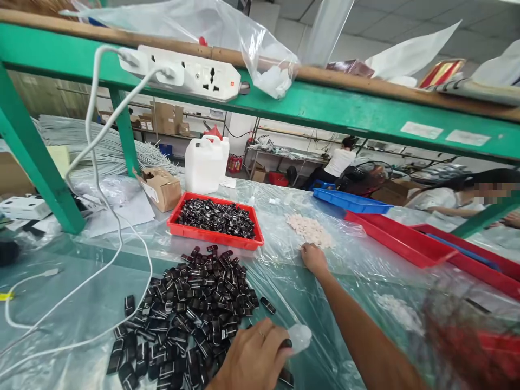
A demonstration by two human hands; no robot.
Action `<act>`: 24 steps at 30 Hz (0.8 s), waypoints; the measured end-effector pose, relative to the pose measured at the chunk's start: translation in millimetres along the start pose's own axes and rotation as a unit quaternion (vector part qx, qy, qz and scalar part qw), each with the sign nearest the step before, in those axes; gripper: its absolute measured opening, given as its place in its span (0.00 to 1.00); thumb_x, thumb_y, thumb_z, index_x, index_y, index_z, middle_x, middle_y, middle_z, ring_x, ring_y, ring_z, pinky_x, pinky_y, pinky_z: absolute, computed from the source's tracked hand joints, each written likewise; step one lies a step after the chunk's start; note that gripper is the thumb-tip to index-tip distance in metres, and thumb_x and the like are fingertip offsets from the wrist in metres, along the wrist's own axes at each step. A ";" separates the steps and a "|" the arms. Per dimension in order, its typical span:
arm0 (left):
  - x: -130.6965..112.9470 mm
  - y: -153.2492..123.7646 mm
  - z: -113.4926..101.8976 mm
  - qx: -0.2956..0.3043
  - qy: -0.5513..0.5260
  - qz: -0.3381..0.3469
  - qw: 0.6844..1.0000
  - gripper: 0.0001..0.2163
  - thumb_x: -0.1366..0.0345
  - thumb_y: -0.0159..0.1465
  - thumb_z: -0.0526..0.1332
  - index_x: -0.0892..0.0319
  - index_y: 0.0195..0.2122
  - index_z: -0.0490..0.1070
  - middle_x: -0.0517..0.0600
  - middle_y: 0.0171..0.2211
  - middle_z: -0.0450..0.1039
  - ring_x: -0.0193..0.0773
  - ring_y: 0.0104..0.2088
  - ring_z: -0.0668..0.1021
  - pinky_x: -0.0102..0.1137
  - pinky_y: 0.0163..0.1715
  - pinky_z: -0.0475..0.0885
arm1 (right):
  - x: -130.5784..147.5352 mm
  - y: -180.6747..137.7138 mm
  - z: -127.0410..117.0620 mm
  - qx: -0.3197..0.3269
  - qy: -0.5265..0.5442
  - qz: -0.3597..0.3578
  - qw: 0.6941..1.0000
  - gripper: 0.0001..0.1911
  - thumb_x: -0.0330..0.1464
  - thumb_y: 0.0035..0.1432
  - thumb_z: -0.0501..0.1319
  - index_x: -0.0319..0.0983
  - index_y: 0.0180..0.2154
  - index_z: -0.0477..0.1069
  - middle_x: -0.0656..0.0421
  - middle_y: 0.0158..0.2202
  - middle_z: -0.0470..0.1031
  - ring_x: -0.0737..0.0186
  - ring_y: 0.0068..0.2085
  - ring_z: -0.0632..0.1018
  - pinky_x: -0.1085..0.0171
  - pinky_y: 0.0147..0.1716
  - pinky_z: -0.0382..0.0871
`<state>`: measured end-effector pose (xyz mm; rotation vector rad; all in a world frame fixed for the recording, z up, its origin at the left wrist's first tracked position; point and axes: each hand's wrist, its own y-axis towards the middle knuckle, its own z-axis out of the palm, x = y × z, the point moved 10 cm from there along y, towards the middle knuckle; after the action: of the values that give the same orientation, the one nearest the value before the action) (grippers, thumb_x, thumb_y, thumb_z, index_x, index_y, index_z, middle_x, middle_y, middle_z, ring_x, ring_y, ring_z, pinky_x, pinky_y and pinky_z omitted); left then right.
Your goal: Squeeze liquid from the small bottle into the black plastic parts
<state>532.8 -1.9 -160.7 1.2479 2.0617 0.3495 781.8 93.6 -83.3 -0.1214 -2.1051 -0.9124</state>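
Note:
My left hand (252,357) rests at the near edge of a heap of small black parts (190,309) spread on the plastic-covered table (81,303). Its fingers pinch one black part (286,343) next to a small translucent white piece (299,337). My right arm stretches forward, and my right hand (313,259) lies knuckles up at the near edge of a pile of small white pieces (311,228). Its fingertips are curled under and hidden, so I cannot see whether they hold a piece.
A red tray (211,235) of black parts sits behind the heap, with a white jug (205,162) and a cardboard box (160,187) beyond. Blue tray (351,201) and red trays (400,241) lie right. A power strip (182,70) hangs overhead; white cables (117,244) trail left. A co-worker (447,197) sits right.

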 end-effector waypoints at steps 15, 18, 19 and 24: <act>-20.1 6.2 -30.1 -0.055 -0.099 -0.046 0.993 0.07 0.68 0.69 0.58 0.47 0.45 0.65 0.45 0.36 0.74 0.37 0.30 0.80 0.30 0.26 0.81 | 56.2 -166.2 -40.6 -0.011 0.171 -0.006 0.985 0.03 0.39 0.62 0.77 0.49 0.36 0.86 0.57 0.35 0.91 0.56 0.34 0.91 0.68 0.29 0.86; -22.9 3.8 -24.5 -0.054 -0.116 -0.033 0.991 0.08 0.67 0.70 0.57 0.47 0.47 0.64 0.46 0.36 0.73 0.39 0.32 0.80 0.31 0.25 0.81 | 79.6 -185.0 -32.8 0.012 0.187 -0.033 0.982 0.03 0.37 0.62 0.76 0.53 0.37 0.85 0.62 0.33 0.90 0.57 0.35 0.91 0.65 0.36 0.89; -23.1 3.4 -22.1 -0.048 -0.123 -0.032 0.991 0.07 0.67 0.70 0.57 0.47 0.47 0.65 0.46 0.36 0.73 0.39 0.32 0.79 0.31 0.26 0.81 | 83.9 -189.3 -31.2 0.015 0.188 -0.039 0.981 0.05 0.36 0.62 0.76 0.55 0.37 0.84 0.63 0.33 0.90 0.57 0.35 0.91 0.64 0.37 0.89; -27.3 5.8 -14.0 0.006 -0.141 -0.031 0.989 0.06 0.68 0.71 0.57 0.48 0.45 0.67 0.44 0.34 0.73 0.36 0.28 0.78 0.30 0.25 0.80 | 96.7 -199.8 -25.5 0.020 0.134 -0.085 0.987 0.11 0.32 0.63 0.72 0.59 0.41 0.82 0.65 0.35 0.90 0.52 0.34 0.90 0.54 0.35 0.91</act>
<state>535.3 -20.7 -136.0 1.1657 1.8562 0.1227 659.2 -90.2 -116.6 0.1942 -1.9004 -0.9301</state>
